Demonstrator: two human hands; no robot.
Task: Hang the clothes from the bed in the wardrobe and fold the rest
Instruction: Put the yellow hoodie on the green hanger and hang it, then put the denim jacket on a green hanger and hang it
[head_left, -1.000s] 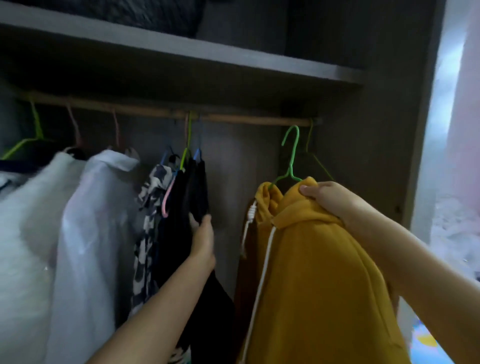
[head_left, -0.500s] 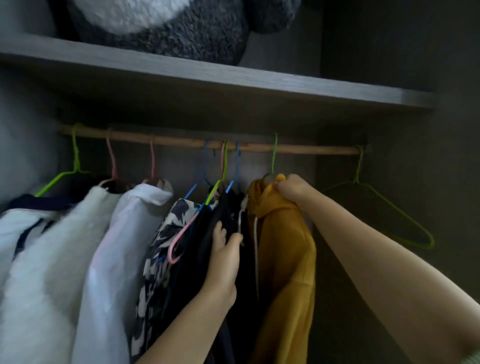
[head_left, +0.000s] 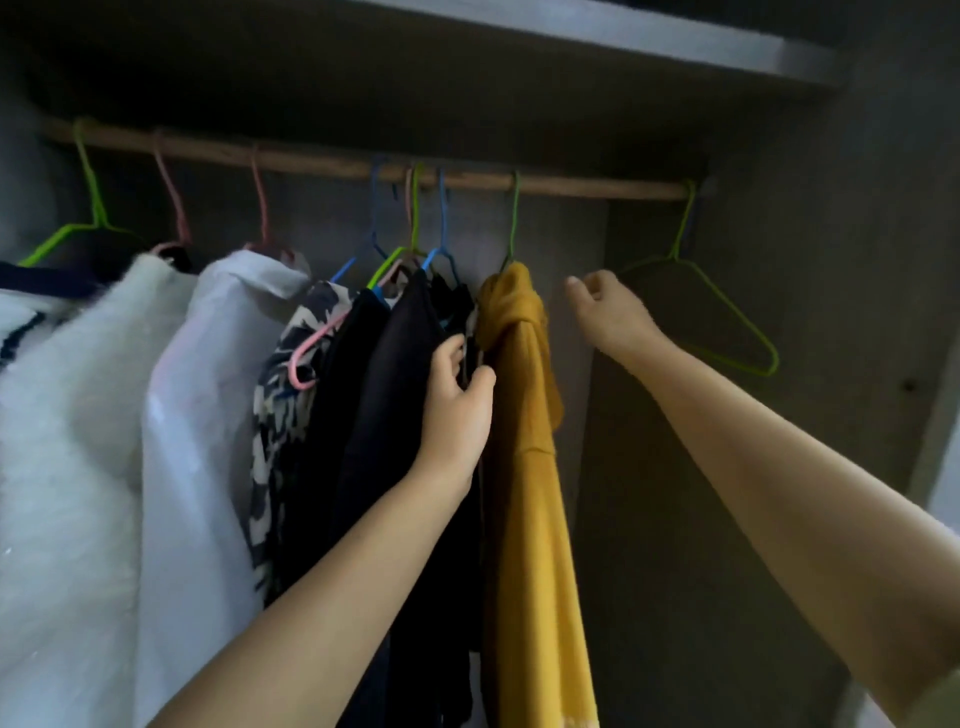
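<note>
Left grip: left hand (head_left: 457, 400) pinches the dark garments (head_left: 400, 415), beside the yellow hoodie (head_left: 524, 415).
Right grip: right hand (head_left: 605, 306) loosely curled, empty.
Hoodie: hangs straight down from the rod (head_left: 571, 184).
Relation: between both hands, left nearer.

This is the inside of a home wardrobe, likely in a bedroom. A wooden rail (head_left: 363, 169) runs under a grey shelf (head_left: 649, 36), and thin wire hangers in green, pink and blue hook over it, one green hanger (head_left: 727, 312) hanging bare at the right end. Everyday clothes fill the rail: a fluffy white coat (head_left: 67, 415), a white shirt (head_left: 197, 415), a patterned top (head_left: 283, 395), dark garments (head_left: 384, 395) and a mustard hoodie (head_left: 524, 415).
</note>
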